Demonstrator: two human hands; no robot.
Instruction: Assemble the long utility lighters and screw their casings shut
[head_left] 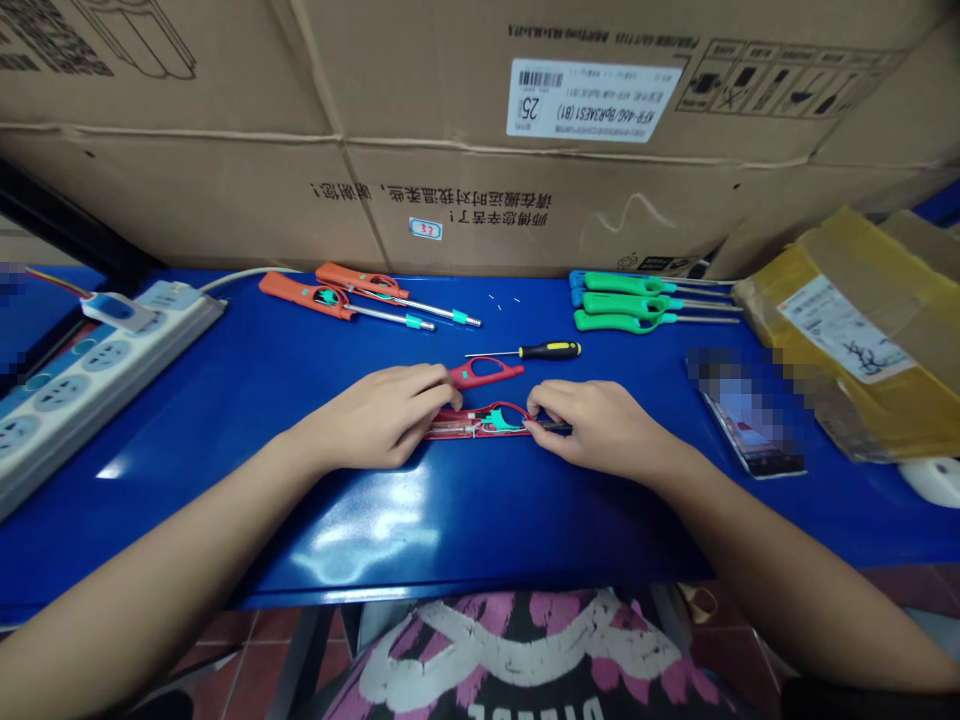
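A red long-reach gas lighter, its casing opened, lies on the blue table in front of me. Its lower half [450,430] shows inner parts and a turquoise trigger [495,420]. My left hand [394,412] is closed over the left end of this half, hiding that end. At the other end, the thumb and fingers of my right hand [596,420] pinch the tip, where a short dark piece [555,427] shows beneath them. The separated red casing half [491,374] lies just behind, by my left fingertips. Beyond it rests a black and yellow screwdriver [550,351].
Two orange lighters [304,294] lie back left, several green and blue ones [622,302] back right. A power strip [97,365] runs along the left. A phone [750,420] and a yellow-taped parcel [862,330] are at right. A large cardboard box [450,100] walls the back.
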